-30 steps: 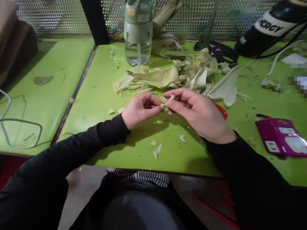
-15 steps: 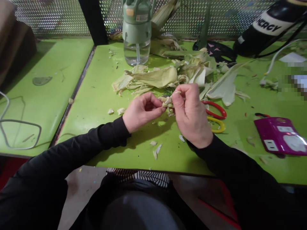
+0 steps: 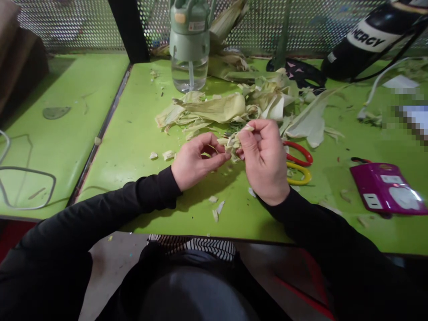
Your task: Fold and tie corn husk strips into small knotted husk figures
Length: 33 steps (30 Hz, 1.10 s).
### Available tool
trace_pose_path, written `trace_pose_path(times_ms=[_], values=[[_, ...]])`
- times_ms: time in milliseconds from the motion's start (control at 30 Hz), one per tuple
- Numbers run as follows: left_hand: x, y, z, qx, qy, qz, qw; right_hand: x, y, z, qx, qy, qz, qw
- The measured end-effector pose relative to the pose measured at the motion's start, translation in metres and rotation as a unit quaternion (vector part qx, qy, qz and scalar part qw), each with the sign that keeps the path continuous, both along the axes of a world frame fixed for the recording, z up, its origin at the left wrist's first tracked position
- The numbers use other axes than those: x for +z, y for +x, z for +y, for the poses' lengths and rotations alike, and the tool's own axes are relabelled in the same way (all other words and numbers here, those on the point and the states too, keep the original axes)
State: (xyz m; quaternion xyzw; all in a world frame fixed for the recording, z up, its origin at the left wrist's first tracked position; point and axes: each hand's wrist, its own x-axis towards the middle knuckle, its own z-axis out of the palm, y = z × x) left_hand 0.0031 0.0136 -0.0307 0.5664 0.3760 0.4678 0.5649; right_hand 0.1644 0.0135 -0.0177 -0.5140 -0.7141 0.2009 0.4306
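Observation:
Between my two hands is a small bunch of pale corn husk strips [image 3: 233, 143], held above the table in front of me. My left hand [image 3: 197, 161] pinches its left side with thumb and fingertips. The fingers of my right hand [image 3: 265, 162] are closed on its right end, with a pale tip showing above the thumb. Just behind lies a heap of dry corn husks [image 3: 217, 108]. A red loop handle [image 3: 306, 154] and a yellow loop handle [image 3: 304, 174], like those of scissors, stick out beyond my right hand; the rest is hidden.
A green water bottle [image 3: 189, 49] stands behind the husks. At the back right leans a black bottle [image 3: 354, 49] beside a dark patterned mask-like piece [image 3: 304, 76]. A purple socket block [image 3: 388, 187] lies on the right. Husk scraps [image 3: 216, 215] dot the green table [image 3: 133, 147].
The bunch has spread out a little between my fingers, and my left fingers have parted slightly from the thumb. The view has shifted slightly; other things stay put.

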Motion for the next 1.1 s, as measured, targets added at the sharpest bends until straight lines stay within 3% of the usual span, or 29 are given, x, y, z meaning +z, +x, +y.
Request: trace_pose_path(times_ms=[100,233,500,700,900,1100], values=[[0.005,-0.001,0.001,-0.043,-0.036,-0.032,0.998,0.001,0.001,-0.001,-0.003,0.029,-0.035,0.999],[0.011,-0.004,0.002,-0.052,-0.044,-0.029,0.997,0.003,0.002,-0.003,-0.001,0.041,-0.064,0.997],[0.009,-0.004,0.004,-0.069,-0.018,-0.068,0.995,-0.002,0.002,0.003,0.025,-0.025,0.026,0.999],[0.006,-0.007,0.007,-0.091,-0.055,-0.051,0.993,-0.001,0.005,0.004,0.028,0.004,-0.021,0.999],[0.015,-0.007,0.008,-0.058,-0.077,-0.023,0.995,-0.005,0.003,0.006,0.056,0.066,0.068,0.994],[0.02,-0.005,0.003,-0.087,-0.107,-0.049,0.989,-0.003,0.0,0.003,0.073,0.036,0.075,0.994]])
